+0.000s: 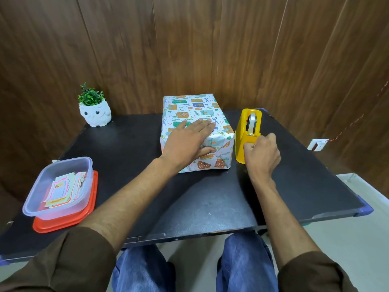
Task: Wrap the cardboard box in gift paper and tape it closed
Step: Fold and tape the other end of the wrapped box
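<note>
- Patterned gift paper covered the box (pixel 196 131), which stood just above the middle of the frame on the black counter (pixel 210 203).
- The left hand (pixel 189 142) lay flat on the box's top, fingers spread and extended, thumb pressed over the near folded end.
- The right hand (pixel 262 153) was curled closed at the front of the yellow tape dispenser (pixel 245 131), fingers pinched together by its cutter; whether tape was between them was too small to tell.
- The dispenser stood just right of the box, close beside it, with a clear tape roll (pixel 252 121) in its top.
- At lower left, a clear plastic container (pixel 61 186) holding paper labels sat on a red lid (pixel 69 222).
- At upper left, a white owl pot (pixel 95 114) with a green plant stood on the counter's far corner.
- Brown wood panelling (pixel 189 43) filled the background.
</note>
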